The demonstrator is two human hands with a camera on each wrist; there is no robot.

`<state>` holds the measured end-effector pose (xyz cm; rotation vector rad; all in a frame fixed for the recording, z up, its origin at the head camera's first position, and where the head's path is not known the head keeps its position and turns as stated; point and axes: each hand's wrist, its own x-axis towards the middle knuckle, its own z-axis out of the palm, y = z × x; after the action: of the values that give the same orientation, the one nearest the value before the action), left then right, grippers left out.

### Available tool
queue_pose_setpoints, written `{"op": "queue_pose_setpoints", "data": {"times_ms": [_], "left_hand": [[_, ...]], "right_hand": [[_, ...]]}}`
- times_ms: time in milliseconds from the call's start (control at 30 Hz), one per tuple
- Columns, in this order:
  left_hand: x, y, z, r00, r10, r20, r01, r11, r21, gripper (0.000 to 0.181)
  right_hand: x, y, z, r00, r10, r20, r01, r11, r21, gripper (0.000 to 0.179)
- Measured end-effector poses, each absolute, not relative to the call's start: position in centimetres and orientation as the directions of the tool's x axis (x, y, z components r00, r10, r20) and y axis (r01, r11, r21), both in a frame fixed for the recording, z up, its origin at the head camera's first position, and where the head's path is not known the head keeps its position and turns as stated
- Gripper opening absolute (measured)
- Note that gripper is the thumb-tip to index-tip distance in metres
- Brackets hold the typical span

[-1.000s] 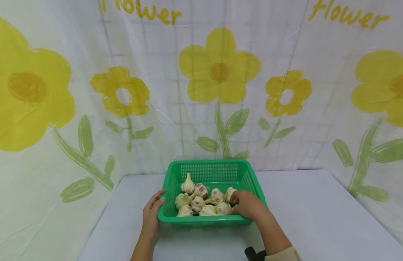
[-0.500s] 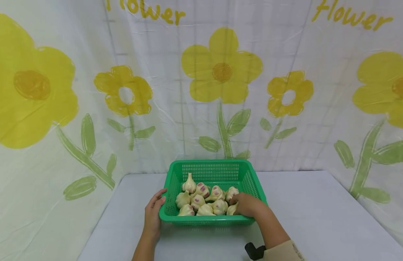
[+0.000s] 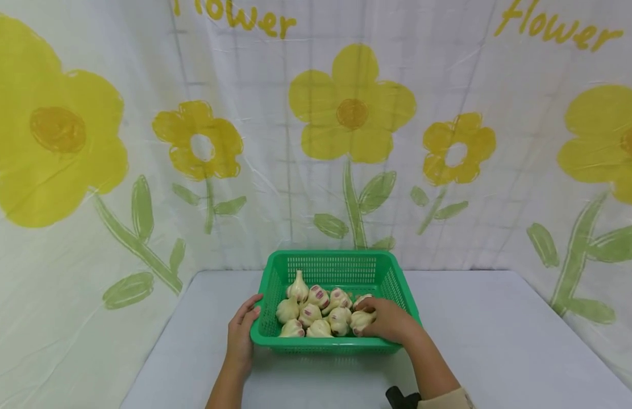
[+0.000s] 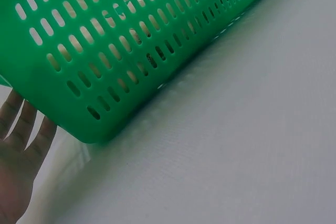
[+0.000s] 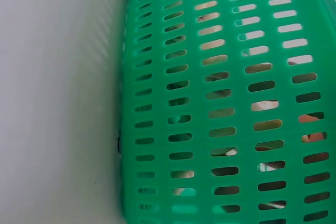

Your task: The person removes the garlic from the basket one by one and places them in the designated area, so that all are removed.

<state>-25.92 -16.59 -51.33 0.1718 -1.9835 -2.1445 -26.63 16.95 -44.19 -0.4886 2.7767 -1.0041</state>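
Flower-printed sheet (image 3: pixel 265 216) behind a pale tabletop (image 3: pixel 474 329). Head view: centred, a green basket (image 3: pixel 326 342) of garlic bulbs (image 3: pixel 310 314); left-hand grip (image 3: pixel 240 338) fairly straight-fingered against its left rim; right-hand grip (image 3: pixel 393 321) inside, curled on a near-right garlic bulb (image 3: pixel 361 322). Left wrist view: fingers extended, touching the basket's corner. Right wrist view: slotted basket side, grip barely glimpsed, closure impossible to tell.

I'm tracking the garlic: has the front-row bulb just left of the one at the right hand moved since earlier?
Yes: in the head view, that bulb has shifted left, judged against the green basket.
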Motion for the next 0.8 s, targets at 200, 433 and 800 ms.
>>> {"op": "queue_pose_setpoints", "data": {"times_ms": [200,433,800], "left_hand": [[-25.73,-16.48,-51.29,-0.973,-0.223,0.051,0.068,-0.071,0.995,0.038],[-25.54,-16.23,-51.34,-0.974,-0.222,0.053,0.071,-0.076,0.995,0.037],[-25.6,-16.47,-50.78,-0.972,-0.226,0.062,0.08,-0.071,0.994,0.037]], "right_hand": [[-26.45,17.21,-44.57,-0.944,-0.329,-0.022,-0.227,0.697,-0.68,0.069],[-26.47,17.66,-45.01,-0.929,-0.368,0.037,-0.297,0.684,-0.666,0.067],[-27.09,17.38,-44.63,-0.939,-0.326,0.108,-0.3,0.627,-0.719,0.049]]}}
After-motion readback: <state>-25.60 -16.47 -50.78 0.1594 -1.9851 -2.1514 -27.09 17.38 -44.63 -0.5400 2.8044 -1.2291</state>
